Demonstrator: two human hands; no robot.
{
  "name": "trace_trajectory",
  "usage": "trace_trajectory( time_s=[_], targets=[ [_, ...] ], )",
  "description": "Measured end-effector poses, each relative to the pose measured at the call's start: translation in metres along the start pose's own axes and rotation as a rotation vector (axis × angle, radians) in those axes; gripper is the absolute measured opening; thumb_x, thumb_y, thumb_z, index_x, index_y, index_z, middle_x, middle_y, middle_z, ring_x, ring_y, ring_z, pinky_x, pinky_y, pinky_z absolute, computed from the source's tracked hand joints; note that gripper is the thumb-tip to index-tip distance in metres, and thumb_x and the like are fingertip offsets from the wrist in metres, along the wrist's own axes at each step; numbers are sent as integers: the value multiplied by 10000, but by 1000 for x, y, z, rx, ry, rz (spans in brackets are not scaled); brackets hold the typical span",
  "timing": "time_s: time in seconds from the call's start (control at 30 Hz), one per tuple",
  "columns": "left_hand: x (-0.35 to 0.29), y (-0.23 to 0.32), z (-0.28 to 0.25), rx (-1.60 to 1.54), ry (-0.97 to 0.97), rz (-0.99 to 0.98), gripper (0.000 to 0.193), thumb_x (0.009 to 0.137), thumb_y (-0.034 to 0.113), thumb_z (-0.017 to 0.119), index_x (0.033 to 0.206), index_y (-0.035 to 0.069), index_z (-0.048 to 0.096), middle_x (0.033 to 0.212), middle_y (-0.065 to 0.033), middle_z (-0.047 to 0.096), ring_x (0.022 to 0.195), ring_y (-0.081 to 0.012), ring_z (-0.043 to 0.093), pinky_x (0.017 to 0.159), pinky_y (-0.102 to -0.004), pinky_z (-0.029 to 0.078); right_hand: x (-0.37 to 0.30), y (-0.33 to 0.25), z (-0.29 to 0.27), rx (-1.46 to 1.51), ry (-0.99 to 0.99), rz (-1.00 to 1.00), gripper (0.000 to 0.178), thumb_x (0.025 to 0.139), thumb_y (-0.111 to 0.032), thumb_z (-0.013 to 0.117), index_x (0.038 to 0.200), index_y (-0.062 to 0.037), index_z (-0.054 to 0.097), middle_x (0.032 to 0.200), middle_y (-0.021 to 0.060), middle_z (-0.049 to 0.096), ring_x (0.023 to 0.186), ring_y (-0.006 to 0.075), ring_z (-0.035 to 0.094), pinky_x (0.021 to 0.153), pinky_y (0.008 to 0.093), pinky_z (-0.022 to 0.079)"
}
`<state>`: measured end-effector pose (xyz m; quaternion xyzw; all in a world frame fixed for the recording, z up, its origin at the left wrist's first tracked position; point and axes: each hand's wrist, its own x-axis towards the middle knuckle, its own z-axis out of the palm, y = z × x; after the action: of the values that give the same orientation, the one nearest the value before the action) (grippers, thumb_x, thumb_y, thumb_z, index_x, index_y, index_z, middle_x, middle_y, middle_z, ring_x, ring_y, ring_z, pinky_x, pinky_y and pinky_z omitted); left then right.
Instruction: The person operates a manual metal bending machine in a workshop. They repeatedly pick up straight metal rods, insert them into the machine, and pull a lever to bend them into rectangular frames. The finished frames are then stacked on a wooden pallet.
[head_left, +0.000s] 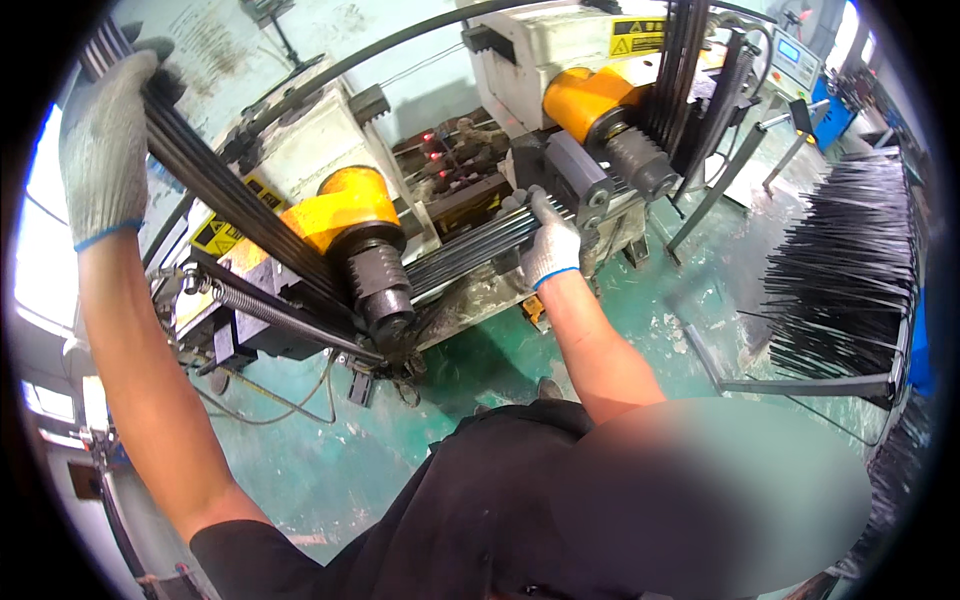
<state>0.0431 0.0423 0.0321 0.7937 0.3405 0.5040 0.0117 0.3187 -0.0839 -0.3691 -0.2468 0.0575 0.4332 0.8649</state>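
Note:
A bundle of dark metal rods (pixel 235 195) is bent into a U across a machine with two yellow bending heads. My left hand (pixel 108 150), in a white knit glove with a blue cuff, is closed around the raised left leg of the bundle. My right hand (pixel 548 240), gloved alike, grips the level middle stretch of the rods beside a grey clamp block (pixel 578 172). The left yellow head (pixel 352 205) and its ridged roller stand at one bend; the right yellow head (pixel 585 102) stands at the other, where the rods rise upward.
A rack (pixel 840 386) at the right holds many thin dark rods. Behind it stands a control box (pixel 795 62) with a small screen. Coil springs (pixel 262 308) flank the machine arms. A loose hose (pixel 290 412) hangs above the green floor (pixel 390 470).

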Motion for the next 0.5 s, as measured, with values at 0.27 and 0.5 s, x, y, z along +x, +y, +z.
trace_trajectory(
  time_s=[0.27, 0.5],
  targets=[
    [-11, 21, -6, -17, -49, -73, 395, 986, 327, 648, 1219, 33, 773, 1103, -127, 766, 1031, -231, 727, 924, -344, 544, -1, -1, 2, 14, -8, 23, 271, 1049, -161, 653, 1261, 1, 609, 1114, 144, 705, 987, 311, 709, 870, 488, 610],
    [-8, 18, -6, -47, -84, -74, 375, 984, 291, 653, 1215, 19, 768, 1081, -144, 772, 1022, -239, 735, 922, -357, 558, -3, -3, 4, 14, -1, 42, 291, 1047, -180, 663, 1273, -4, 612, 1119, 135, 715, 985, 299, 706, 860, 474, 610]
  ],
)
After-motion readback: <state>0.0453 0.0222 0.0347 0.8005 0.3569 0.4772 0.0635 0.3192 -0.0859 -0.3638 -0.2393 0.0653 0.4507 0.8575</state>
